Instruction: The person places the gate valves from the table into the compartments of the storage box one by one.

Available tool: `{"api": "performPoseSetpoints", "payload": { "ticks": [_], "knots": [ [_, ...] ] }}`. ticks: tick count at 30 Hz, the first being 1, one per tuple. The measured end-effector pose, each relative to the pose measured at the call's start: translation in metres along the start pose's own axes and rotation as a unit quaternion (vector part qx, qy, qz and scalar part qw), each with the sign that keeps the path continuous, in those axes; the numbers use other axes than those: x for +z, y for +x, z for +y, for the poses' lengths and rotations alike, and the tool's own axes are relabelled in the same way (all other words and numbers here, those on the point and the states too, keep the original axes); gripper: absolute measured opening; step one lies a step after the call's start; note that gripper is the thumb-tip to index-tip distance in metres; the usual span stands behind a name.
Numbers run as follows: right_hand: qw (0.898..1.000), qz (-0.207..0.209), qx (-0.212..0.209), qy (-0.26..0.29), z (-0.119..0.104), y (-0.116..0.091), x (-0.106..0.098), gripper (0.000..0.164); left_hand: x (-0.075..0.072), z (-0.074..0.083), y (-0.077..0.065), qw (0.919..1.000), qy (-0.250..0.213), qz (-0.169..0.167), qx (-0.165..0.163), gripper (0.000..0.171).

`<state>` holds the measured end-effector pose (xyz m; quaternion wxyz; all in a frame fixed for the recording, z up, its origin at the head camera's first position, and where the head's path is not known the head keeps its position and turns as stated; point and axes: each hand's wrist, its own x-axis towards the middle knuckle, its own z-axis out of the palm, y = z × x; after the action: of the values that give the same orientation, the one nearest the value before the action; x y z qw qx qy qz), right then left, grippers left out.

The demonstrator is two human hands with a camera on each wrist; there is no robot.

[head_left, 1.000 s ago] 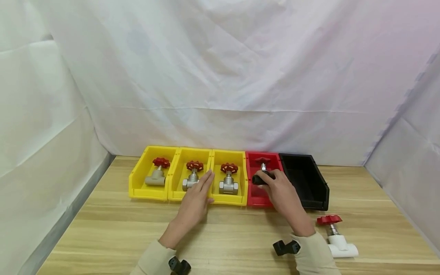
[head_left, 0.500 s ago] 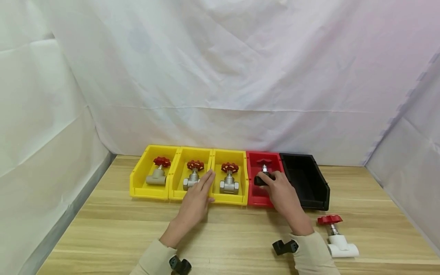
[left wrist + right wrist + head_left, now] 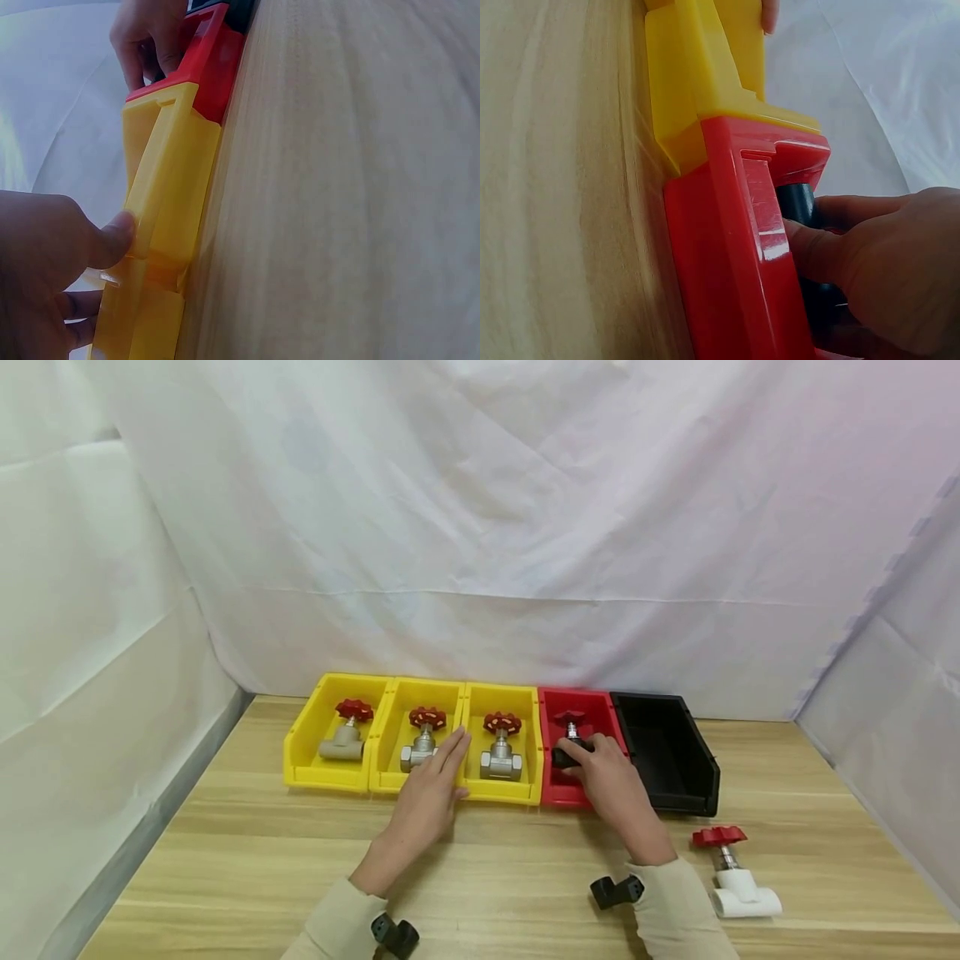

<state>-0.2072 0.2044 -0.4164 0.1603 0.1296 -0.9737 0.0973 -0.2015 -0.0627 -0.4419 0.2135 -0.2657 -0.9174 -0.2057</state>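
My right hand (image 3: 617, 779) reaches into the red bin (image 3: 555, 795) and grips a black valve (image 3: 798, 202) by its pipe body. In the head view the valve's dark red handwheel (image 3: 569, 718) points toward the bin's back. My left hand (image 3: 423, 797) rests across the front of two yellow bins, fingers straight. Its thumb (image 3: 118, 234) touches the front rim in the left wrist view. Beside that hand lie a steel valve (image 3: 501, 764) in the third yellow bin and another steel valve (image 3: 417, 753), partly hidden by the fingers, in the middle one.
The left yellow bin (image 3: 330, 778) holds a beige valve (image 3: 342, 743). At the row's right end stands a black bin (image 3: 678, 802). A white valve with a red handwheel (image 3: 742, 893) lies on the wooden table (image 3: 510, 877), near the right forearm. White cloth hangs behind and at the sides.
My right hand and the black valve have shifted slightly left and lower inside the red bin. My left hand stays on the yellow bins.
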Motion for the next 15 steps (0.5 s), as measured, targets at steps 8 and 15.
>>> {"api": "performPoseSetpoints", "payload": {
  "ticks": [8,15],
  "knots": [
    [1.0,-0.008,-0.019,-0.016,0.0012,0.0015,0.008,0.039,-0.0011,0.001,0.0006,1.0,0.001,0.002,-0.003,0.077],
    [1.0,-0.02,0.003,-0.018,-0.0025,0.0026,0.009,0.039,-0.0028,0.0018,0.0005,1.0,0.002,-0.007,-0.005,0.08]
  ]
}}
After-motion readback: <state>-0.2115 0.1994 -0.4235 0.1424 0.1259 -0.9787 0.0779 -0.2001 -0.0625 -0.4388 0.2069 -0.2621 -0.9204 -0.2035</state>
